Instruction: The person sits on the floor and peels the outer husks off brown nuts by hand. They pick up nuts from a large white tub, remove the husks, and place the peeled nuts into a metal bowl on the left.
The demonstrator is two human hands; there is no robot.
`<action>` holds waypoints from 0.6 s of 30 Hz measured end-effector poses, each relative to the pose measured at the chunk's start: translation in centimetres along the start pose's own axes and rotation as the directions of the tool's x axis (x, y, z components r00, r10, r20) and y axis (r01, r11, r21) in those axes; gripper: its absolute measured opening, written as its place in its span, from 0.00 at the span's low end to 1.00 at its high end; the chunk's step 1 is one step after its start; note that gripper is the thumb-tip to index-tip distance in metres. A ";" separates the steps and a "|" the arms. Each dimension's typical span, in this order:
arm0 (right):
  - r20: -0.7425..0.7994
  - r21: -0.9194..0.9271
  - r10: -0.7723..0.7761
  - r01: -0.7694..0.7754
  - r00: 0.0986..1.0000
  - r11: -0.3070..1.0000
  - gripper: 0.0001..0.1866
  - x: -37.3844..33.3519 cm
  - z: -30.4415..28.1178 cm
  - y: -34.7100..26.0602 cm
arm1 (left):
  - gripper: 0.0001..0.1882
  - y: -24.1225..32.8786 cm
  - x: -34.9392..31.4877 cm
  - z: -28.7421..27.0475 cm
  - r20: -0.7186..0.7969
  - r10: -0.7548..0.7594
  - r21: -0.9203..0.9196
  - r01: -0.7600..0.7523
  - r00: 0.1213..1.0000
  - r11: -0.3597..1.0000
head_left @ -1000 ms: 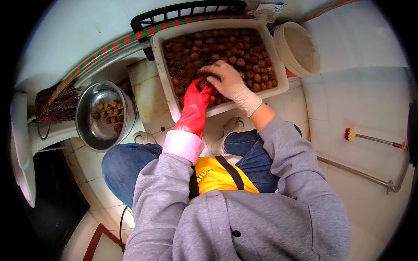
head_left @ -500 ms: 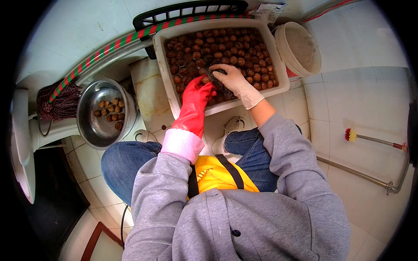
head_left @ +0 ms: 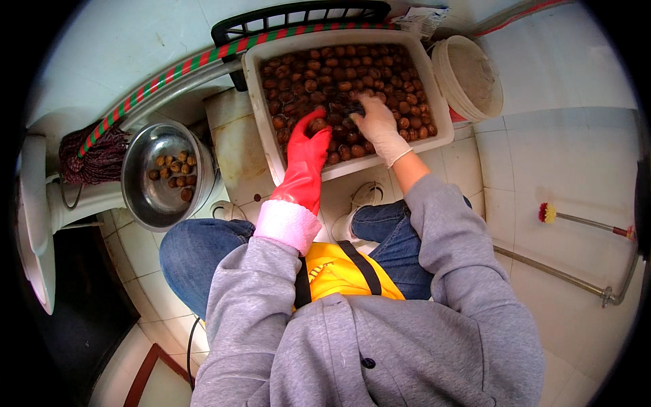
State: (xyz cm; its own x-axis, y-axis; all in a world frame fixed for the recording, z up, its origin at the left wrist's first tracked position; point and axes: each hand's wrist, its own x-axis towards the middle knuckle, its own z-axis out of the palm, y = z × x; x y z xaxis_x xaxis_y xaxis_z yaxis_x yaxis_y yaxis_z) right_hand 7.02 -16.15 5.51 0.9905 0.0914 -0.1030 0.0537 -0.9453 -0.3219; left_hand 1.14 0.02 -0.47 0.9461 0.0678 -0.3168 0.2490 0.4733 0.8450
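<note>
My left hand (head_left: pixel 308 146), in a red rubber glove with a pink cuff, is closed round a walnut (head_left: pixel 317 125) above the near left part of a white plastic tub (head_left: pixel 444 125). Many walnuts (head_left: pixel 352 73) lie in dark water in that tub. To its right, my right hand (head_left: pixel 378 129) wears a thin white glove and reaches down to the water. Its fingers are curled on a dark, wiry scouring pad (head_left: pixel 354 107), partly hidden by the hand and the water.
At the left stands a metal basin (head_left: pixel 146 197) with several lighter walnuts (head_left: pixel 178 169). A mop (head_left: pixel 88 156) with a striped handle leans behind it. White buckets (head_left: pixel 468 78) stand right of the tub. A metal pipe (head_left: pixel 556 271) runs along the right wall.
My hands have moved apart. The right one went right and down toward the water with the scouring pad; the left has turned, so the walnut in it now shows more.
</note>
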 end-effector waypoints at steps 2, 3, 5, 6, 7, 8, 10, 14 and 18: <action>-0.056 -0.043 0.203 -0.205 0.978 0.978 0.29 0.3 0.1 0.8 | 0.25 -0.4 0.2 -0.3 -0.015 0.076 0.231 -0.070 0.997 0.970; -0.045 -0.052 0.249 -0.251 0.968 0.967 0.31 0.3 0.1 1.2 | 0.25 -0.5 0.3 -0.5 -0.026 0.058 0.251 -0.050 0.998 0.967; 0.053 -0.209 0.289 -0.272 0.956 0.939 0.31 0.2 1.3 2.0 | 0.25 -0.4 0.4 -0.1 -0.035 0.014 0.287 -0.004 0.999 0.958; 0.097 -0.286 0.316 -0.278 0.944 0.917 0.30 0.2 2.0 2.6 | 0.25 -0.3 0.3 0.3 -0.046 -0.005 0.295 0.019 0.999 0.955; 0.134 -0.184 0.276 -0.249 0.952 0.951 0.27 0.1 2.2 2.4 | 0.25 0.2 0.0 0.7 -0.062 -0.027 0.303 0.045 0.998 0.952; 0.125 0.000 0.220 -0.222 0.967 0.975 0.25 0.0 2.1 2.4 | 0.25 0.5 -0.2 1.2 -0.075 -0.050 0.311 0.071 0.996 0.948; 0.075 0.363 0.107 -0.127 0.991 0.923 0.22 0.0 1.2 1.6 | 0.25 -0.6 0.3 0.7 -0.072 -0.017 0.358 0.041 0.997 0.933; -0.020 0.283 -0.364 0.354 0.931 0.891 0.19 -1.8 0.4 -4.1 | 0.27 -3.6 1.9 -2.3 -0.008 0.033 0.297 -0.029 0.999 0.955; -0.116 0.098 -0.165 0.177 0.979 0.979 0.18 -0.3 0.7 -1.0 | 0.26 -1.0 -0.3 1.7 0.045 -0.097 0.324 0.077 0.994 0.943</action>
State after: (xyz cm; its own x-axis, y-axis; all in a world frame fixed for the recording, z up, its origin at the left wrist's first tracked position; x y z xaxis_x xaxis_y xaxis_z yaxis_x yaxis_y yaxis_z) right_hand 6.56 -14.96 5.19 0.9759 0.2094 0.0615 0.2154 -0.8788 -0.4259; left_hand 0.95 -1.93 -0.52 0.9259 -0.0180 -0.3773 0.3749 0.1667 0.9120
